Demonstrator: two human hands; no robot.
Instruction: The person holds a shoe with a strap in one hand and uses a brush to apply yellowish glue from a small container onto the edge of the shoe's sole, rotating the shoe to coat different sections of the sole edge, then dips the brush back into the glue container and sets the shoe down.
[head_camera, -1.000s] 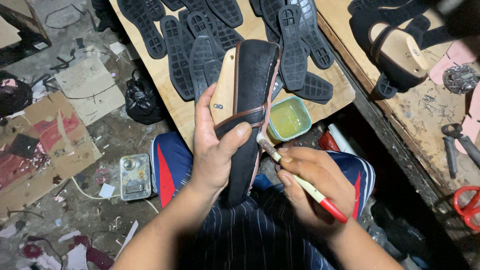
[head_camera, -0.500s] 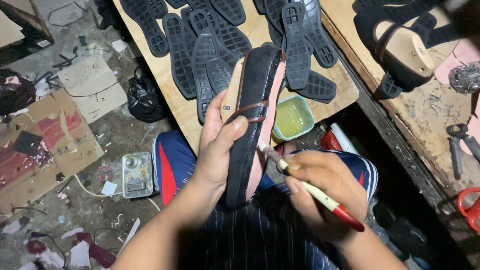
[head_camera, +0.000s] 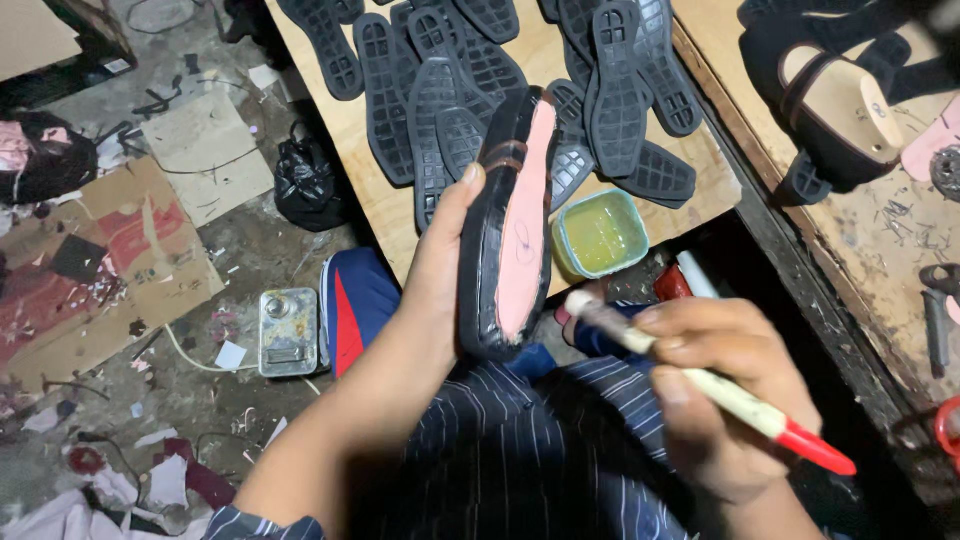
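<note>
My left hand (head_camera: 440, 270) holds a shoe (head_camera: 512, 225) up on its side, thumb on the black edge, with the pink inside showing. My right hand (head_camera: 725, 395) is closed around a brush (head_camera: 700, 380) with a red end. Its tip is just beside the shoe's heel. A small green tub (head_camera: 600, 232) of yellow glue sits on the wooden counter (head_camera: 395, 215), next to a pile of black soles (head_camera: 450, 80).
</note>
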